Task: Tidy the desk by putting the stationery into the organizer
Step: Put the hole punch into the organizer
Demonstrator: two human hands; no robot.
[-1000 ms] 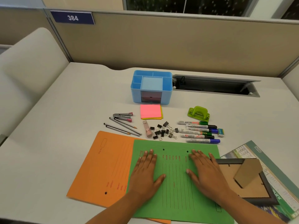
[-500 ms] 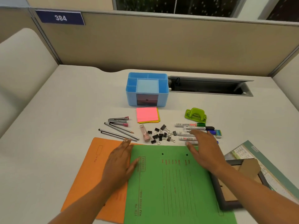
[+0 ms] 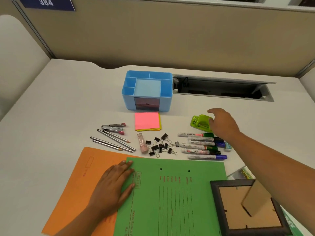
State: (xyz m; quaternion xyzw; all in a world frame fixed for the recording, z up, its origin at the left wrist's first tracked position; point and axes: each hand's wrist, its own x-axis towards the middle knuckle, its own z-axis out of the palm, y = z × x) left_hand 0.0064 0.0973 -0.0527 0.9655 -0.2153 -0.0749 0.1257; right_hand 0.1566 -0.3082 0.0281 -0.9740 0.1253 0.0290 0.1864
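A blue organizer (image 3: 166,101) with several compartments stands at the middle back of the desk. In front of it lie pink sticky notes (image 3: 147,120), a stapler (image 3: 113,127), pencils (image 3: 112,141), a pink tube (image 3: 142,143), black binder clips (image 3: 161,147), several markers (image 3: 201,145), an eraser (image 3: 227,146) and a green hole punch (image 3: 199,123). My right hand (image 3: 221,123) reaches over the hole punch, fingers loosely spread, covering its right side; whether it touches is unclear. My left hand (image 3: 112,184) rests flat across the edges of the orange folder (image 3: 81,184) and the green folder (image 3: 170,193).
A dark picture frame (image 3: 219,198) lies face down at the lower right, over the green folder and a calendar (image 3: 245,172). An open cable tray (image 3: 221,88) is sunk into the desk right of the organizer. A partition wall stands behind.
My right hand has left the green folder and moved forward over the markers to the hole punch. My left hand slid left onto the orange folder's edge. The view came closer.
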